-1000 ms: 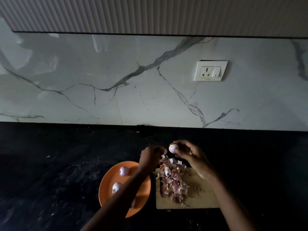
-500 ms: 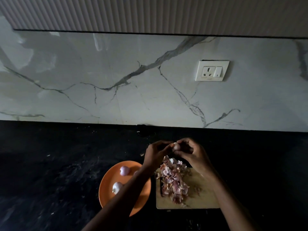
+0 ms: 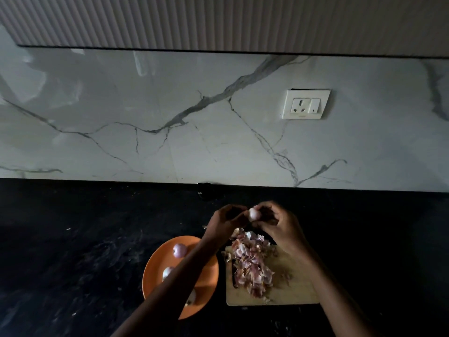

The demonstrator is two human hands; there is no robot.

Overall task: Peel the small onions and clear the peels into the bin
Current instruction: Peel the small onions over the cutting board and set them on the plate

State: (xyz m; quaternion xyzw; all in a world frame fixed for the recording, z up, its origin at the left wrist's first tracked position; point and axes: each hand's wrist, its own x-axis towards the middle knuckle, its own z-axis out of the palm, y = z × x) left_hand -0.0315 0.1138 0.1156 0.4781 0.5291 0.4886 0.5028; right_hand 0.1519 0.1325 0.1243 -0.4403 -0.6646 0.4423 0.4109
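Onion (image 3: pixel 254 213) pinched between left hand (image 3: pixel 224 223) and right hand (image 3: pixel 279 226) may slip onto peels (image 3: pixel 251 266), being small and slick.

A white wall socket (image 3: pixel 305 104) sits on the marble backsplash (image 3: pixel 170 113), above and right of the grip. A ribbed cabinet (image 3: pixel 218 20) hangs higher.

cutting board (image 3: pixel 298 288): pale wood, matt | backsplash (image 3: pixel 170 117): glossy veined marble | countertop (image 3: pixel 73 239): dark speckled stone
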